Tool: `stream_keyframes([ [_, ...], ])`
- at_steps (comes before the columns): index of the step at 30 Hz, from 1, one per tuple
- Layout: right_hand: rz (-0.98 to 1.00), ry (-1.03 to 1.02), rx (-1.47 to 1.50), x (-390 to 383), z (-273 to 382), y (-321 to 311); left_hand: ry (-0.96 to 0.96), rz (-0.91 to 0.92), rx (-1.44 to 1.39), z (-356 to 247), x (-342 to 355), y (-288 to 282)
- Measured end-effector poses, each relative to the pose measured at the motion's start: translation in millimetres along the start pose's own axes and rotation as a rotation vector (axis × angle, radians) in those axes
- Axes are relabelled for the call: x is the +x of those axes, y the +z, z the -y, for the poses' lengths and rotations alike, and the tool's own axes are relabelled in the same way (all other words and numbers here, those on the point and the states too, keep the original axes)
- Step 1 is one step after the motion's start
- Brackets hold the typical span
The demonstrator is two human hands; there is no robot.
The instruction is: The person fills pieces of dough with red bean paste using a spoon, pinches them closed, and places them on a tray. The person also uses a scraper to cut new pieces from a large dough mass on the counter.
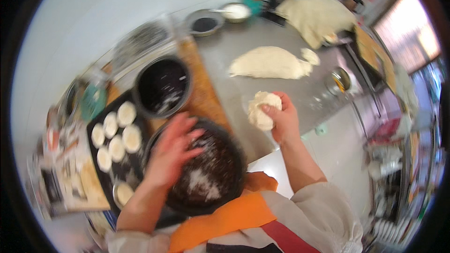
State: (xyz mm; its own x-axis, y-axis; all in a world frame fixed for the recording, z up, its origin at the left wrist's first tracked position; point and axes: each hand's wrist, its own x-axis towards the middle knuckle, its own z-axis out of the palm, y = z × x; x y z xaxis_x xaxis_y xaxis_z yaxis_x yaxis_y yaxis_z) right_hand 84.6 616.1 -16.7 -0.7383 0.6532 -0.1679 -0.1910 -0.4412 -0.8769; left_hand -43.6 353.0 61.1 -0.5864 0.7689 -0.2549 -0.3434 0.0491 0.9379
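In my right hand point(285, 118) is a rough lump of pale dough point(263, 110), gripped between thumb and fingers above the edge of the metal worktop. My left hand point(174, 147), slightly blurred, is spread over a wide dark round pan point(236, 171), and nothing shows in its fingers. White powder and dark contents point(204, 182) cover the inside of that pan. Beyond the right hand, a large flattened piece of dough point(267, 63) lies on the metal, with a small dough scrap point(310, 56) at its right end.
A deep dark pot point(162, 86) stands behind the pan on a wooden board point(205, 72). To the left, a black tray point(124, 171) holds several round dough pieces point(131, 138). Bowls point(205, 22), a cloth-like cream heap point(318, 16) and a small tin point(341, 79) sit farther back.
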Motion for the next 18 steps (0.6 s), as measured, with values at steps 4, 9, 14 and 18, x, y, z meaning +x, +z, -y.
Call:
stream_keyframes([
  [4, 0.508, -0.245, -0.337, -53, -17, 91, 0.062, -0.064, -0.635, 39, -14, 37],
  [9, 0.43, -0.818, -0.947, -104, -35, 175, -0.034, -0.403, -0.462, 41, -58, 15],
  [14, 0.103, -0.202, -0.332, -137, -64, 213, 0.239, -0.49, -0.154, 50, -110, -9],
  [18, 0.149, -0.13, -0.418, -172, -77, 230, 0.526, -0.84, -0.086, 63, -108, -27],
])
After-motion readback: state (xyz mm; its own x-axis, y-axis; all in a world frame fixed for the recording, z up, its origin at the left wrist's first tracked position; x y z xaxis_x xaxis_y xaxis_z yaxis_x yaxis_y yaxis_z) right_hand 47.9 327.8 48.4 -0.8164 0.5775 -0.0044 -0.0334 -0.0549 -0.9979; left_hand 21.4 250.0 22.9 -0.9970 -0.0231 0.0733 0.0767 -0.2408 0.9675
